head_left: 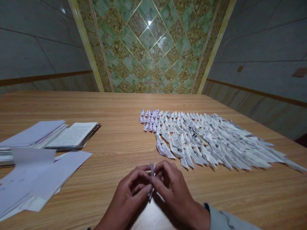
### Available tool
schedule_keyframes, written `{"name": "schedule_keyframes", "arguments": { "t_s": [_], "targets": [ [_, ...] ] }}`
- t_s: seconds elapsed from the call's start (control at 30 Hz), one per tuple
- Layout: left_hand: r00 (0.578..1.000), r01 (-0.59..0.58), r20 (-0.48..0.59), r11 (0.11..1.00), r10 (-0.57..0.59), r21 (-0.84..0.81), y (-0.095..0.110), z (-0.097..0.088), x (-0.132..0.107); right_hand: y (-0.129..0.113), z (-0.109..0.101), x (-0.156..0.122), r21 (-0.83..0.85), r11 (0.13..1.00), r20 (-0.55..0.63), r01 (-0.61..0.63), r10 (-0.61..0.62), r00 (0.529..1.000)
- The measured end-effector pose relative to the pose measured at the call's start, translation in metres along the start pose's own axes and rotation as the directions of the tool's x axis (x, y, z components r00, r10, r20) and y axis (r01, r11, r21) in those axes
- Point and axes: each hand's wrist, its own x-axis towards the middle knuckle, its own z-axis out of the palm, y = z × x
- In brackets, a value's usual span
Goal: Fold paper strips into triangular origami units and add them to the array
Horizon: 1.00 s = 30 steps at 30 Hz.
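My left hand (129, 195) and my right hand (174, 188) meet near the front edge of the wooden table (120, 105). Together their fingertips pinch a small folded piece of paper (151, 169), which stands upright between them. Both hands are closed on it. Beyond my right hand lies a large spread of small folded paper pieces (206, 140), mostly white, with a few pale purple ones at its far left end.
Loose sheets of paper (40, 179) lie at the front left. Behind them sit stacked booklets, one open (72, 135). A tiled wall (148, 44) rises behind the table's far edge.
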Motion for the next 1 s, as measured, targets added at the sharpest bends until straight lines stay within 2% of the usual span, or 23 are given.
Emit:
{"name": "schedule_keyframes", "arguments": {
  "t_s": [0.1, 0.17, 0.23, 0.4, 0.63, 0.7, 0.77, 0.87, 1.0],
  "targets": [
    [1.000, -0.012, -0.006, 1.000, 0.012, 0.008, 0.001, 0.004, -0.001, 0.002, 0.002, -0.002, -0.121, 0.984, -0.049, 0.127, -0.134, 0.990],
    [1.000, -0.029, -0.006, 0.999, 0.029, 0.027, 0.002, 0.006, -0.002, 0.003, 0.003, -0.003, -0.126, 0.978, -0.034, 0.166, -0.171, 0.985],
    [0.999, -0.033, 0.000, 0.999, 0.033, 0.025, 0.003, 0.007, -0.002, 0.003, 0.003, -0.004, -0.081, 0.988, -0.002, 0.134, -0.134, 0.991],
    [1.000, -0.013, 0.001, 0.998, 0.013, -0.067, 0.004, 0.005, -0.003, 0.003, 0.000, -0.002, 0.085, 0.996, 0.068, -0.039, 0.033, 0.997],
    [1.000, 0.001, -0.001, 0.991, -0.002, -0.134, 0.008, 0.003, 0.000, 0.004, -0.004, 0.003, 0.166, 0.982, 0.099, -0.094, 0.078, 0.992],
    [1.000, 0.003, -0.017, 0.992, -0.006, -0.126, 0.009, 0.003, 0.000, 0.004, -0.006, 0.003, 0.115, 0.992, 0.066, -0.043, 0.036, 0.997],
    [0.999, -0.002, -0.046, 0.997, -0.001, -0.078, 0.007, 0.004, -0.001, 0.004, -0.005, 0.002, -0.015, 0.997, -0.001, 0.070, -0.070, 0.998],
    [0.994, -0.068, -0.077, 0.995, 0.074, 0.076, 0.002, 0.006, -0.003, 0.003, 0.000, -0.002, -0.221, 0.949, -0.054, 0.224, -0.241, 0.969],
    [0.974, -0.190, -0.062, 0.938, 0.217, 0.291, -0.007, 0.009, -0.008, 0.002, 0.007, -0.005, -0.285, 0.924, -0.061, 0.254, -0.282, 0.957]
  ]
}}
